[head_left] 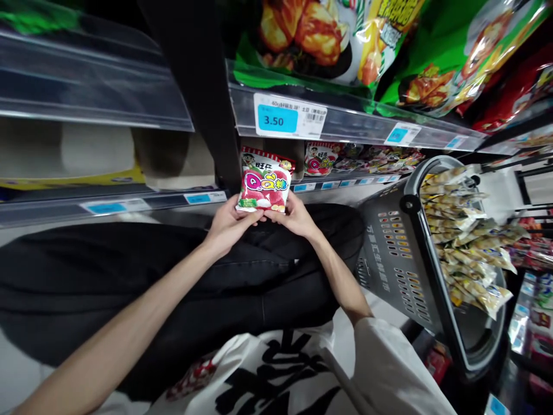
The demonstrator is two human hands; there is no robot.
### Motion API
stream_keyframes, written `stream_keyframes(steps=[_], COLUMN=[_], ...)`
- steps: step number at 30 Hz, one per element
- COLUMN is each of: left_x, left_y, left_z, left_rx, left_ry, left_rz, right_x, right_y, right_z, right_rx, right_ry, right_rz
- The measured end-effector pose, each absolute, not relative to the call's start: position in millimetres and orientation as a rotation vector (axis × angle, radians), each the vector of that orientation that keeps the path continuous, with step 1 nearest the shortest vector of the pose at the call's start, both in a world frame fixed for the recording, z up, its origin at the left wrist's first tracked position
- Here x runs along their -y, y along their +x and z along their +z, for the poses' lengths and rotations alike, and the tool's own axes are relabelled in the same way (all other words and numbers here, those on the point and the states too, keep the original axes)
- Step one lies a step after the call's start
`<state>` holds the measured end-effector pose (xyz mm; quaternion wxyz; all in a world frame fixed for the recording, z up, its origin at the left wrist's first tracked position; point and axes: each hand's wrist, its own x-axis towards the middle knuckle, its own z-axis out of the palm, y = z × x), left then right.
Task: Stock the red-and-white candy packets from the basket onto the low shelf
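Observation:
A red and white candy bag [264, 187] with colourful lettering is held upright in front of the lower shelf. My left hand [228, 225] grips its lower left side, the thumb along the bottom edge. On the lower right, my right hand [294, 216] pinches the same bag, and the two thumbs nearly meet. Just behind it, a cardboard display box [270, 147] is partly hidden. A similar red candy bag [320, 158] sits on the shelf to the right, in a row with several other small bags.
A grey shopping basket [384, 253] stands at my right with several clear-and-yellow packets [470, 248] in it. Above the bag juts a shelf edge with a price tag [290, 118], carrying large green snack bags [302, 40]. A black shelf post [194, 75] rises left of the bag.

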<state>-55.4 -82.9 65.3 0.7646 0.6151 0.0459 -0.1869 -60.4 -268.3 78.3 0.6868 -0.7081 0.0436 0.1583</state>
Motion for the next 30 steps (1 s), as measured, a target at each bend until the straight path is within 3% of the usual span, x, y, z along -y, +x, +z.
stream_keyframes(steps=[30], left_x=[82], left_y=[-54], left_z=[61], left_rx=[-0.061], left_ry=[1.373], left_rz=[-0.405], right_x=[274], right_y=[-58], right_z=[67], right_rx=[0.103], right_ry=[-1.939], right_rz=[0.102])
